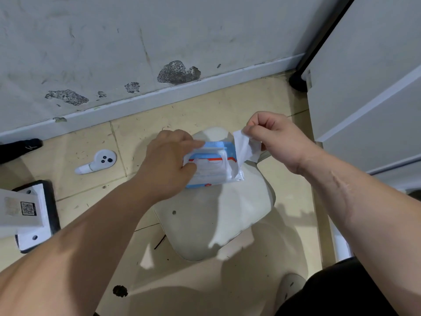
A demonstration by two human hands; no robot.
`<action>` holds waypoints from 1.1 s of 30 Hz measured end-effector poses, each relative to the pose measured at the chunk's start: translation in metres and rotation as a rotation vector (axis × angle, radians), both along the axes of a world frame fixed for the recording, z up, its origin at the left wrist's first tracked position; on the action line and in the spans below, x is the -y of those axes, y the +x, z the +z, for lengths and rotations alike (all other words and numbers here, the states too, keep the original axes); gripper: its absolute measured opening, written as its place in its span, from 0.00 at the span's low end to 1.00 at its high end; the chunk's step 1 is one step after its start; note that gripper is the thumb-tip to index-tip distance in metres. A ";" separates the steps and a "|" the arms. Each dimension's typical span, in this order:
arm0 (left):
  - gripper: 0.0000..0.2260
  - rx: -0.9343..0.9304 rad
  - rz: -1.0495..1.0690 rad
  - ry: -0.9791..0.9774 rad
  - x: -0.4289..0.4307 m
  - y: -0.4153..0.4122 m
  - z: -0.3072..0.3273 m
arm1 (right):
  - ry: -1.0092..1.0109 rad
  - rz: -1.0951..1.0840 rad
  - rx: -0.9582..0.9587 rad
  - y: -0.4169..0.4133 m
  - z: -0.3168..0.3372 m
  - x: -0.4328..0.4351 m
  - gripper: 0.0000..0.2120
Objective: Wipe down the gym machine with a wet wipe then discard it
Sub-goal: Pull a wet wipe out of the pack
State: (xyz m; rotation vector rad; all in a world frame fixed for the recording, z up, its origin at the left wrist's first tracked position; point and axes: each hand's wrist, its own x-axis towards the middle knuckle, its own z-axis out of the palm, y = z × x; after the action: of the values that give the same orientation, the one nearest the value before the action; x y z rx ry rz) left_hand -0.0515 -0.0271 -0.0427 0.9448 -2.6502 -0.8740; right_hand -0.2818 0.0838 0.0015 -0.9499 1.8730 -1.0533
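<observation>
A blue and white pack of wet wipes [213, 169] lies on the pale padded seat [211, 224] of the gym machine, its flip lid standing open. My left hand [167, 165] grips the pack at its left side, thumb and fingers curled round its edge. My right hand [276, 137] pinches a white wet wipe [245, 149] that hangs out of the pack's right side.
A white handheld controller [96, 162] lies on the tiled floor to the left. A white machine base with a QR label [25, 210] stands at the far left. A scuffed wall [136, 53] runs behind. A grey cabinet [364, 87] stands at right.
</observation>
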 end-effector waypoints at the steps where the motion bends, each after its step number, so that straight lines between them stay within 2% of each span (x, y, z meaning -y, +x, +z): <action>1: 0.27 0.016 -0.049 -0.035 -0.002 0.002 -0.003 | 0.006 0.004 0.000 0.001 -0.001 0.001 0.08; 3: 0.24 0.084 -0.140 -0.110 -0.007 0.007 -0.011 | 0.016 0.016 0.007 0.004 -0.002 0.004 0.10; 8: 0.24 0.233 -0.264 -0.332 -0.015 0.012 -0.021 | 0.009 0.024 0.003 0.010 -0.005 0.011 0.15; 12: 0.24 0.407 -0.247 -0.293 -0.025 0.009 -0.018 | -0.008 0.002 0.005 0.011 -0.007 0.013 0.17; 14: 0.25 0.420 -0.242 -0.258 -0.027 0.007 -0.016 | -0.027 -0.014 0.021 0.010 -0.008 0.014 0.16; 16: 0.27 0.319 -0.175 -0.134 -0.025 0.009 -0.009 | -0.059 -0.013 0.046 0.011 -0.007 0.017 0.14; 20: 0.18 -0.241 0.327 0.399 -0.018 0.007 0.028 | -0.147 0.026 0.103 0.023 0.009 0.029 0.10; 23: 0.16 -0.378 0.521 0.702 -0.012 -0.002 0.066 | -0.198 0.000 0.142 0.039 0.027 0.043 0.07; 25: 0.14 -0.403 0.540 0.739 -0.008 -0.004 0.087 | -0.218 -0.041 0.174 0.053 0.044 0.051 0.08; 28: 0.05 -0.464 0.608 0.681 0.000 0.002 0.131 | -0.198 -0.047 0.244 0.075 0.082 0.058 0.05; 33: 0.04 -0.541 0.717 0.703 0.005 0.037 0.237 | -0.186 -0.017 0.269 0.105 0.183 0.061 0.10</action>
State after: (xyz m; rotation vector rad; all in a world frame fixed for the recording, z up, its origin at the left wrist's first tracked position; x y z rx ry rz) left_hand -0.0144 -0.0319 0.1946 1.4008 -1.3820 -1.5758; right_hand -0.1765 0.0224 0.1842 -0.8498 1.5856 -1.3145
